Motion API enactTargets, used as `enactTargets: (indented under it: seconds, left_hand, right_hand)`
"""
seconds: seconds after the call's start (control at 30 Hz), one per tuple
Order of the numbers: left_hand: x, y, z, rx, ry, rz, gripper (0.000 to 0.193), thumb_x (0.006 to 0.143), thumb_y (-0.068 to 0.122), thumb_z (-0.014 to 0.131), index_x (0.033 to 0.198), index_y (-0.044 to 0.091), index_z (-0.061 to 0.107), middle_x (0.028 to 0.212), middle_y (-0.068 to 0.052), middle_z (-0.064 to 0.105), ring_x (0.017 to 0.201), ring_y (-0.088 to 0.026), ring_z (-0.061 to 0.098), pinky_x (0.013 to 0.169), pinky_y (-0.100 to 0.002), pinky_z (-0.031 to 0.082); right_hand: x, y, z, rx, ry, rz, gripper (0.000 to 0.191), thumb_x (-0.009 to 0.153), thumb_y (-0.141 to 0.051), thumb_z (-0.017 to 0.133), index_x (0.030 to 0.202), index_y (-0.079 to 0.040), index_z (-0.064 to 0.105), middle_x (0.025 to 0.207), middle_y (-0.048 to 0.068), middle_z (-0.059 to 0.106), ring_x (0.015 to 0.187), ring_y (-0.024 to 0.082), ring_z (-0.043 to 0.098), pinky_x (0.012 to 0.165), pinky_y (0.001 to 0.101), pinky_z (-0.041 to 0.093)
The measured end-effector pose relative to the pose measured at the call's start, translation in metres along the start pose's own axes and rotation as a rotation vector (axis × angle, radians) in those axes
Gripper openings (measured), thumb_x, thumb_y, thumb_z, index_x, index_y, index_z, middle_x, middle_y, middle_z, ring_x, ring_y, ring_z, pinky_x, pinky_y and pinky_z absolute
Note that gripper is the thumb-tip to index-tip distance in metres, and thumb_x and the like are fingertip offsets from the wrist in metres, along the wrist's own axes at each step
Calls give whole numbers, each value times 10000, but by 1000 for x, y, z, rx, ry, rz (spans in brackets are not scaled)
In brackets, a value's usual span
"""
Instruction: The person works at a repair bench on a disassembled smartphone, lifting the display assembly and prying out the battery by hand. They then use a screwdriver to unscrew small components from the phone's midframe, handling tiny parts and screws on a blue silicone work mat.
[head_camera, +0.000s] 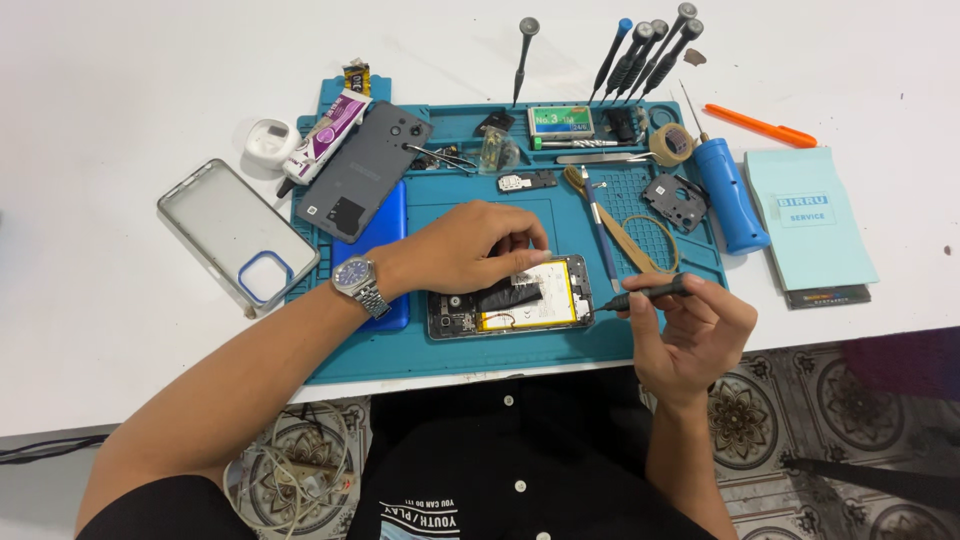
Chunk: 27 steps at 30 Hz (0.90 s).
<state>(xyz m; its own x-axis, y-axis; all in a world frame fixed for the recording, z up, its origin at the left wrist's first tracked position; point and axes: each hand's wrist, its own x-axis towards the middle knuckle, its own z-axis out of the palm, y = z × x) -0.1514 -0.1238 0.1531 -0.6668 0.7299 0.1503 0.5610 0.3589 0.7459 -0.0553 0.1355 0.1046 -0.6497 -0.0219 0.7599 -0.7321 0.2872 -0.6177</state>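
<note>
An opened phone (560, 310) with its back off lies on the blue repair mat (460, 355), showing a white and yellow battery and dark circuit parts. My left hand (460, 250), with a steel wristwatch, rests on top of it, fingertips pressing on the phone's upper edge. My right hand (695, 335) holds a black precision screwdriver (648, 293) whose tip points at the phone's right end.
A dark phone back cover (365, 170), a blue phone, a clear case (235, 235), a glue tube (325, 135), tweezers, small parts, a blue-handled driver (730, 195), an orange tool (760, 125), upright screwdrivers (645, 50) and a pale blue booklet (810, 215) surround the mat. The table edge is near my body.
</note>
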Motion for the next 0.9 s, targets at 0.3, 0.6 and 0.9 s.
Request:
enactTargets:
  seconds: [0.3,0.6,0.9]
  left_hand:
    - [1,-2,0,-3,-8,-6,263,966,302,649,1032,60,729,796,-72,733,657,-160,684,600,-324,522]
    - [0,-2,2,-16,-5,-7,259,968,297,653,1029,55,725,805,-72,730,655,-157,684,594,-324,522]
    - [1,-1,0,-14,-1,-1,254,968,290,655,1026,53,725,784,-67,719,634,-151,668,582,-321,509]
  right_hand:
    - [2,0,-3,-6,27,16,426,1039,84,587,1329,-32,298,1002,265,673,797,222,724,644,258,642]
    - [0,2,-4,-29,30,1,416,1047,83,583,1328,-33,298,990,270,662,807,235,727,619,247,639]
    - [-1,2,-4,-19,37,16,409,1041,93,578,1322,-29,307,986,249,667,807,223,731,614,243,640]
